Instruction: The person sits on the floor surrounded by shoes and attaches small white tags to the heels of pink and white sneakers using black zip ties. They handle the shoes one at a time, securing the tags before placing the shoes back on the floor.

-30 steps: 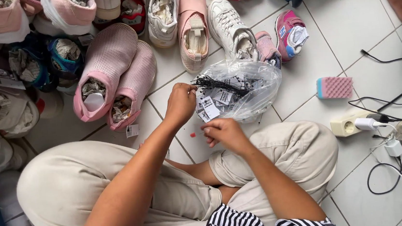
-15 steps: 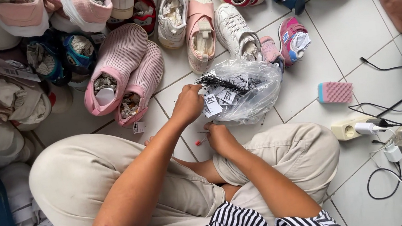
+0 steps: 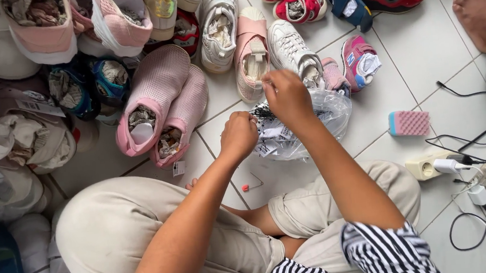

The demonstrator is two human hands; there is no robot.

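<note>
On white floor tiles (image 3: 417, 51), one crinkled clear plastic bag (image 3: 312, 126) of paper tags; left hand (image 3: 239, 135) and right hand (image 3: 286, 96) both pinch it. Two pink knit shoes (image 3: 164, 105) beside it.

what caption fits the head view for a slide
Seated cross-legged on white tiles, a person's left hand and right hand work at a clear plastic bag beside pink shoes.

One head-worn view looks steeply down, close over the lap, probably tilted slightly forward across the floor.
</note>
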